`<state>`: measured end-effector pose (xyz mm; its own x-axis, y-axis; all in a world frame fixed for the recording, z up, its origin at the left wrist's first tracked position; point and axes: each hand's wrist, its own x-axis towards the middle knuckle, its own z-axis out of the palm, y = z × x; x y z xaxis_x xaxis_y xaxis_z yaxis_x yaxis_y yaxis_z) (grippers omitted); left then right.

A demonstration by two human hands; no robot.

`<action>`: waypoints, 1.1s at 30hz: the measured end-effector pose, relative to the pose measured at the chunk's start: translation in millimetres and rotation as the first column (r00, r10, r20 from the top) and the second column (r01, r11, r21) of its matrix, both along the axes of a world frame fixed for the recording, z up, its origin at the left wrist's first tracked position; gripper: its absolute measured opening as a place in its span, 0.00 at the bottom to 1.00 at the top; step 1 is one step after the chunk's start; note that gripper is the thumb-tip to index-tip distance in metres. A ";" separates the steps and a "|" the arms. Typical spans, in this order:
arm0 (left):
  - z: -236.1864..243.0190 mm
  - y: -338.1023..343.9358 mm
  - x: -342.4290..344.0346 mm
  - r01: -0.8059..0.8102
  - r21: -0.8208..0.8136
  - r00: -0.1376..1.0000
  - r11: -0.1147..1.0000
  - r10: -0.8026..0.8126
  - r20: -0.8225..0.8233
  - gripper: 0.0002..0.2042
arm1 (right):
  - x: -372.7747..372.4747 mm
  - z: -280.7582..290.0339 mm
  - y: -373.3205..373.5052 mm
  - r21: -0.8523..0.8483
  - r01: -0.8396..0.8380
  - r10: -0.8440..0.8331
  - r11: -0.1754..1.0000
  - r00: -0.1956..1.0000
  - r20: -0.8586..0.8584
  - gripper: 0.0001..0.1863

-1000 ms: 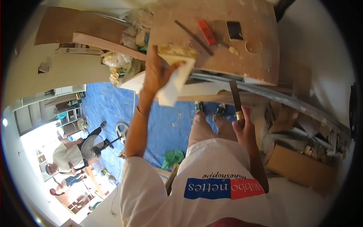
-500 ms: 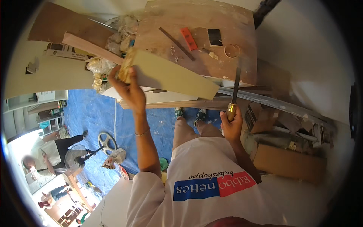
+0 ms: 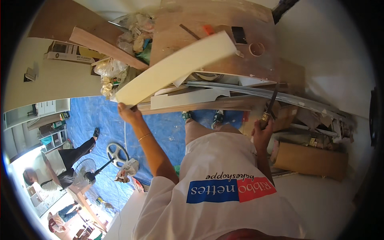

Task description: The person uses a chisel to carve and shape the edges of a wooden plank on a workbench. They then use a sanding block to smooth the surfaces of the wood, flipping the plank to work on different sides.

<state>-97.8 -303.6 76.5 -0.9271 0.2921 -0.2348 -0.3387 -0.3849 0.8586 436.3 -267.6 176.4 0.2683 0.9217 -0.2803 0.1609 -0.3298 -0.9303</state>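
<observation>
The cream board [image 3: 178, 67] looks smooth and matt, the tool's blade [image 3: 274, 99] dark metal, the tabletop [image 3: 200, 14] scuffed wood.

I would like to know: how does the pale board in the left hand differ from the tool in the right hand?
Colour: the pale board is cream, while the tool has a dark blade.
Size: the pale board is much longer and wider than the tool.
Pose: the pale board slants up to the right, while the tool points more steeply upward in the picture.
Shared: each is held near one end, by the left hand and right hand respectively.
</observation>
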 end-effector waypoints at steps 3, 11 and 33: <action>-34.8 24.8 0.4 -0.023 0.026 0.997 0.999 0.021 0.070 0.20 | -33.2 2.4 -6.4 0.001 -0.049 0.049 0.999 0.998 0.042 0.23; -32.0 137.9 15.8 -0.285 -0.027 0.947 0.958 0.285 0.151 0.27 | -126.8 26.0 -28.7 -0.129 -0.016 0.027 0.992 0.996 0.088 0.25; -81.1 146.4 126.2 0.818 -0.399 0.512 0.414 -0.840 0.178 0.27 | -150.6 19.1 -18.9 -0.184 -0.201 0.219 0.962 0.972 0.083 0.22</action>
<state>28.4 -157.2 -4.6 -0.2972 0.8176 -0.4931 -0.2635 0.4262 0.8654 285.7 -286.5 195.4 0.1091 0.9000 -0.4220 0.3351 -0.4329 -0.8368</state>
